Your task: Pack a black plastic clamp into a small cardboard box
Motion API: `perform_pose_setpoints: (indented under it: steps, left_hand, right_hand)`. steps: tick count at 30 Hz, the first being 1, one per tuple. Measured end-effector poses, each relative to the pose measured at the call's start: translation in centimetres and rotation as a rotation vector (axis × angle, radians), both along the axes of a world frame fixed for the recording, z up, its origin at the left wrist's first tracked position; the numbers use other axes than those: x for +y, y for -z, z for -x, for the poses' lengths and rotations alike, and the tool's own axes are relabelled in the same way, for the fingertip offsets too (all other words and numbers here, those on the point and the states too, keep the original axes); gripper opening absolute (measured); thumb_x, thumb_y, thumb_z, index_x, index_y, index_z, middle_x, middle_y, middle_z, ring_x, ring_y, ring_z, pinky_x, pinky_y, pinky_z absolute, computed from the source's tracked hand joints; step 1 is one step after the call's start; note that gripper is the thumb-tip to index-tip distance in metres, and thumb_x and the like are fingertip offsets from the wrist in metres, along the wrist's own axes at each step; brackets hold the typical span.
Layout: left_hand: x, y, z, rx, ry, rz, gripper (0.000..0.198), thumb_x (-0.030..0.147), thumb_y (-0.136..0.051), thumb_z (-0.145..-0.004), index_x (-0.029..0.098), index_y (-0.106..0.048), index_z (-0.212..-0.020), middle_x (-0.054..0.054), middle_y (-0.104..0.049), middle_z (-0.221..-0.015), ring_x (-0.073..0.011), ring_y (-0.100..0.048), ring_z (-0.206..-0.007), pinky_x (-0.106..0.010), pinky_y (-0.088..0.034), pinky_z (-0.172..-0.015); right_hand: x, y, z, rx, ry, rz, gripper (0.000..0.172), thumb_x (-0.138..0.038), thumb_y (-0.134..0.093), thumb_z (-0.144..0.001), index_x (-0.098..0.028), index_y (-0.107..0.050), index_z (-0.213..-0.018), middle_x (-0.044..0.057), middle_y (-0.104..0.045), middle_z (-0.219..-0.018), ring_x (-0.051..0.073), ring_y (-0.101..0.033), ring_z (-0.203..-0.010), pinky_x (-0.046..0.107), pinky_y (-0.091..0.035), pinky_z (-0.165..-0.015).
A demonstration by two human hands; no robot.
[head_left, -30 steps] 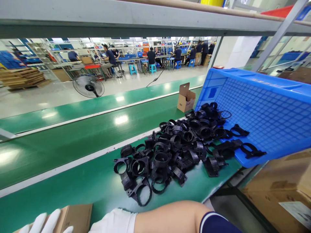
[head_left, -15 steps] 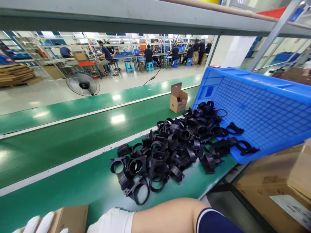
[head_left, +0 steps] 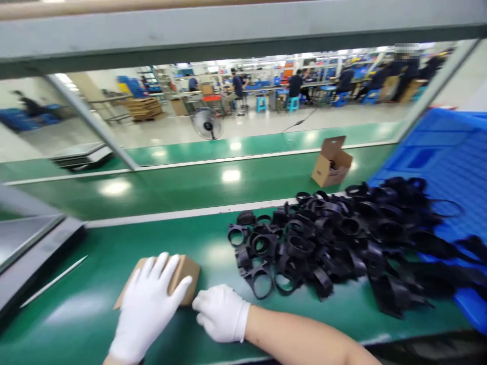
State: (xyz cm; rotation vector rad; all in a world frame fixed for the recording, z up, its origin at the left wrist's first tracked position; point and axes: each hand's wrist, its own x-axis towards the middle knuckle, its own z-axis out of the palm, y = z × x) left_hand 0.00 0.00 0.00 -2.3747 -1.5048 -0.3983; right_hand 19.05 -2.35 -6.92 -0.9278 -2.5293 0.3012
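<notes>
A small brown cardboard box (head_left: 184, 271) lies on the green bench near me. My left hand (head_left: 150, 301), in a white glove, rests flat on top of it with fingers spread. My right hand (head_left: 220, 312), also gloved, sits curled at the box's right front corner, touching it. To the right, a heap of black plastic ring-shaped parts (head_left: 323, 238) spills out of a tipped blue crate (head_left: 441, 167) onto the bench.
A second small cardboard box (head_left: 331, 165) stands open on the green conveyor belt (head_left: 171, 187) behind the heap. A thin white rod (head_left: 53, 281) and a grey tray edge (head_left: 34, 248) lie at the left. People work at tables far behind.
The view has swung left and down. Both gloved hands, earlier at the bottom edge, now sit on the brown box in full view. The heap and crate have not moved.
</notes>
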Motion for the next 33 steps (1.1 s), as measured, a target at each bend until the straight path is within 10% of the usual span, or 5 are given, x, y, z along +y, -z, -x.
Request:
perform_pose_setpoints:
  steps: [13, 21, 25, 30, 33]
  left_hand:
    - [4.3, -1.1, 4.0, 0.03, -0.233, 0.018, 0.036, 0.035, -0.049, -0.087, 0.021, -0.056, -0.119, -0.011, -0.055, -0.124, -0.0298, -0.048, -0.112, -0.044, -0.037, -0.097]
    - [8.0, -2.0, 5.3, -0.083, -0.614, 0.015, 0.038, 0.023, -0.043, -0.086, 0.01, -0.055, -0.12, -0.023, -0.049, -0.123, -0.0419, -0.036, -0.119, -0.062, -0.024, -0.097]
    - [7.3, 0.8, 0.8, -0.16, -0.522, 0.144, 0.038, 0.038, -0.05, -0.086, 0.019, -0.057, -0.119, -0.014, -0.051, -0.125, -0.0359, -0.035, -0.124, -0.055, -0.023, -0.105]
    - [5.6, 5.9, -2.6, -0.339, -0.465, 0.357, 0.053, 0.048, -0.049, -0.087, 0.018, -0.052, -0.131, -0.016, -0.042, -0.141, -0.0366, -0.031, -0.132, -0.053, -0.02, -0.112]
    - [4.7, 6.5, -2.8, -0.505, -0.439, 0.404, 0.059, 0.047, -0.05, -0.087, 0.013, -0.049, -0.134, -0.02, -0.035, -0.147, -0.038, -0.023, -0.138, -0.055, -0.012, -0.114]
  right_hand:
    - [1.0, -4.3, -4.1, 0.139, 0.339, -0.341, 0.027, -0.023, -0.046, -0.091, -0.015, -0.058, -0.113, 0.012, -0.059, -0.12, 0.026, -0.049, -0.112, 0.044, -0.029, -0.103]
    - [6.9, -7.1, -4.9, -0.393, 0.559, -0.051, 0.043, -0.041, -0.041, -0.092, -0.016, -0.055, -0.125, 0.016, -0.051, -0.132, 0.029, -0.045, -0.122, 0.046, -0.023, -0.104]
    - [10.4, -6.8, -4.3, -0.458, 0.65, 0.086, 0.036, -0.038, -0.055, -0.084, -0.007, -0.066, -0.098, 0.019, -0.064, -0.09, 0.03, -0.063, -0.086, 0.042, -0.042, -0.077]
    - [12.6, -5.8, -4.6, -0.481, 0.601, 0.082, 0.018, -0.018, -0.055, -0.08, -0.009, -0.07, -0.078, 0.019, -0.063, -0.077, 0.032, -0.065, -0.078, 0.037, -0.04, -0.062]
    - [12.2, -6.0, -4.9, -0.435, 0.532, -0.021, 0.025, -0.009, -0.046, -0.08, -0.01, -0.071, -0.074, 0.018, -0.063, -0.075, 0.029, -0.062, -0.073, 0.036, -0.037, -0.06]
